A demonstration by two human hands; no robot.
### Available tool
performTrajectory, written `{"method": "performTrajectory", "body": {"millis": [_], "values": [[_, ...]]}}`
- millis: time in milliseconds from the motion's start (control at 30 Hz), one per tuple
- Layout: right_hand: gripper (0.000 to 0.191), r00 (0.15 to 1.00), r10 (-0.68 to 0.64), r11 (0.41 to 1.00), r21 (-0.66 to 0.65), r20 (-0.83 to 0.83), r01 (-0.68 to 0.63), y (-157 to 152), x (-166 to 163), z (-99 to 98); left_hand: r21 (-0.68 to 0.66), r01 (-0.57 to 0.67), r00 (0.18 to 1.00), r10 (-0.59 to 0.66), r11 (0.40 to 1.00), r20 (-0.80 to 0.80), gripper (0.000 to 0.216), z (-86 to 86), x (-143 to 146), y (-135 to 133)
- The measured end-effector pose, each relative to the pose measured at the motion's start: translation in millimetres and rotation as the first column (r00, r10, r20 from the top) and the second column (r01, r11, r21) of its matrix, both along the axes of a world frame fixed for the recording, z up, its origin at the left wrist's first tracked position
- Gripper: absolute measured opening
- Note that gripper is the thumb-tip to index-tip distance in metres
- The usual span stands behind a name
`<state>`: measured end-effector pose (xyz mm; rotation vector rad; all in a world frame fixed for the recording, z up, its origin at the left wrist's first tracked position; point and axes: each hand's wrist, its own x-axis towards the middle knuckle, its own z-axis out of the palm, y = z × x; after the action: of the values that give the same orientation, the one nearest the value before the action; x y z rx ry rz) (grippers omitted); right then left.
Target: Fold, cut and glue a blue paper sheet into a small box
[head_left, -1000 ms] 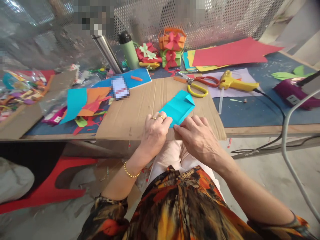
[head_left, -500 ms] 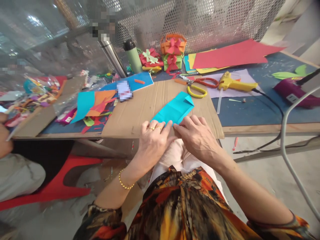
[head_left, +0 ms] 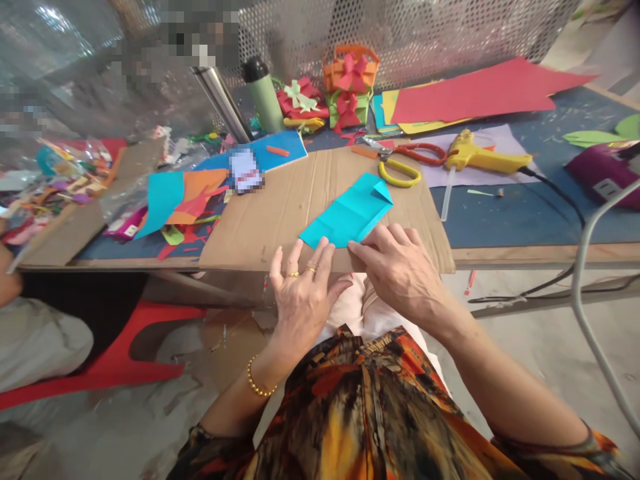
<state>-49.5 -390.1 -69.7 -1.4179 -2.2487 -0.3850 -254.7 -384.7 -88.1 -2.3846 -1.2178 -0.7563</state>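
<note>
A folded turquoise sheet of paper [head_left: 345, 213] lies slantwise on a piece of brown cardboard [head_left: 270, 207], with a small flap turned in at its far right corner. My left hand [head_left: 304, 287] is spread, its fingertips at the paper's near left edge and its thumb out to the side. At the near right edge, my right hand [head_left: 403, 267] has its fingers curled, with thumb and index finger on the paper's rim. Beyond the paper lie scissors [head_left: 400, 175] with a yellow and a red handle loop.
A yellow glue gun [head_left: 485, 155] with a black cord rests on lilac paper at right. Red card [head_left: 480, 93], paper baskets [head_left: 350, 87], a green bottle [head_left: 265, 100] and a phone [head_left: 246, 170] lie farther back. Coloured scraps [head_left: 187, 200] spread leftward. Another person's knee [head_left: 45, 347] shows at left.
My left hand has drawn back slightly and its fingers have spread apart. My right hand keeps hold of the paper's near edge. The whole view has shifted a little.
</note>
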Motion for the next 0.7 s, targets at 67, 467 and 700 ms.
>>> {"method": "performTrajectory", "body": {"millis": [67, 467, 700], "values": [[0.023, 1.000, -0.003, 1.000, 0.004, -0.001, 0.003, 0, -1, 0.1, 0.006, -0.013, 1.000, 0.013, 1.000, 0.005, 0.059, -4.4, -1, 0], [0.022, 1.000, -0.017, 1.000, 0.001, -0.021, 0.017, 0, -2, -4.2, 0.060, -0.060, 0.998, 0.061, 0.996, -0.016, 0.063, 1.6, 20, 3], [0.023, 1.000, -0.014, 1.000, -0.010, -0.014, 0.014, -2, -1, -0.5, 0.060, 0.015, 1.000, -0.017, 0.998, 0.022, 0.052, -5.0, 13, 12]]}}
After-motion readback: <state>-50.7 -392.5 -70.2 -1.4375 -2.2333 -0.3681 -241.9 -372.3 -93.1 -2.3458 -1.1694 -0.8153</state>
